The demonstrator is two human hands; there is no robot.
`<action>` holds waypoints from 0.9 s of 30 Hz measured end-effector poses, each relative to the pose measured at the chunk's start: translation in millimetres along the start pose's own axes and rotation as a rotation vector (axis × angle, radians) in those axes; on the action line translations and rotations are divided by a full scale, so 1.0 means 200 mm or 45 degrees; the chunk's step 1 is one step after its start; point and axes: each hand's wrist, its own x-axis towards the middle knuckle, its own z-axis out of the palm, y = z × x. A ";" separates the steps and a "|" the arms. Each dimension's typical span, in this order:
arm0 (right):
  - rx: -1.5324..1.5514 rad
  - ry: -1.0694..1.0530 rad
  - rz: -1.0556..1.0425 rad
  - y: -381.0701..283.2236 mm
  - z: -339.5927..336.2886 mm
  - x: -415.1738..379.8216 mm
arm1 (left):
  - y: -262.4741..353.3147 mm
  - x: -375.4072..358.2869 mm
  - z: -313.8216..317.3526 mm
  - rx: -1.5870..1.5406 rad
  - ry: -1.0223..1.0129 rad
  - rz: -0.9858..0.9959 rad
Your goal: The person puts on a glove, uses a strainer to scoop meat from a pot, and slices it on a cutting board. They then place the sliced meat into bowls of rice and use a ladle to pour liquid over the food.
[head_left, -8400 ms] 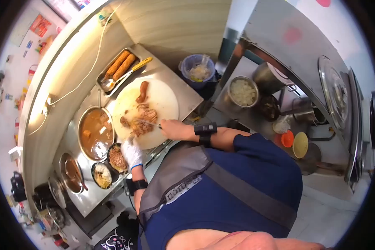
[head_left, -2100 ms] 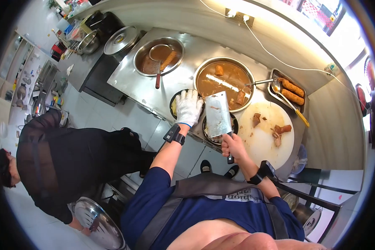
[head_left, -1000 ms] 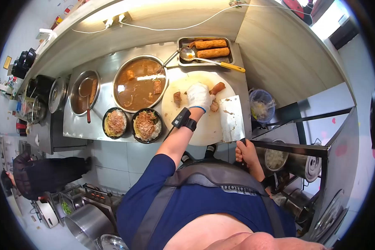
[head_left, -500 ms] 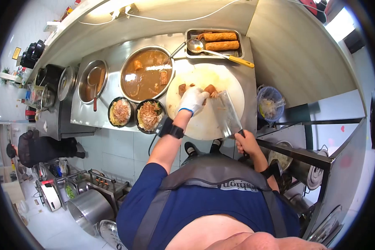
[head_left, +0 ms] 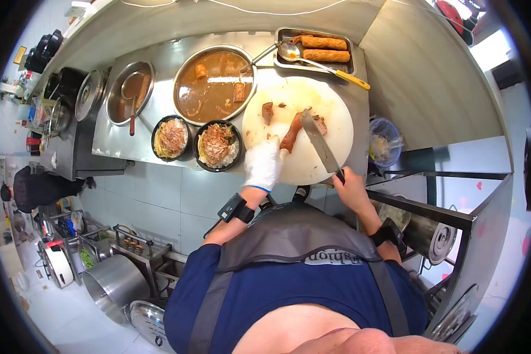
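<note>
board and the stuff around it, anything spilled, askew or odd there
No spill or damage shows. Only the spoon looks a little askew: it lies slantwise across the tray, its yellow handle jutting past the rim. The bits of meat scattered on the board look ordinary beside a cleaver.

The steel counter (head_left: 165, 82) runs in front of me. On its left end sits the smaller metal pan (head_left: 119, 123), with the larger metal pan (head_left: 176, 88) beyond its right side. Along my edge are the left black bowl (head_left: 154, 145) and the right black bowl (head_left: 241, 147) (both nicely full). Rightward lies my round white board (head_left: 336, 135), and behind it the metal tray (head_left: 353, 56).
</note>
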 end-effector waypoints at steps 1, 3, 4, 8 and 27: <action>-0.024 -0.035 -0.019 -0.01 0.01 0.00 | 0.00 0.00 0.01 -0.013 0.007 -0.003; -0.039 -0.041 -0.032 -0.06 0.03 0.00 | -0.02 0.01 0.03 0.035 0.146 0.109; -0.038 -0.048 -0.037 -0.07 0.03 0.01 | -0.03 0.01 0.05 0.024 0.153 0.100; -0.256 -0.133 -0.059 -0.02 0.12 0.06 | -0.06 -0.01 0.07 0.016 0.138 0.131; -0.323 -0.172 0.013 -0.09 0.17 -0.01 | -0.16 -0.01 0.16 0.084 0.193 0.132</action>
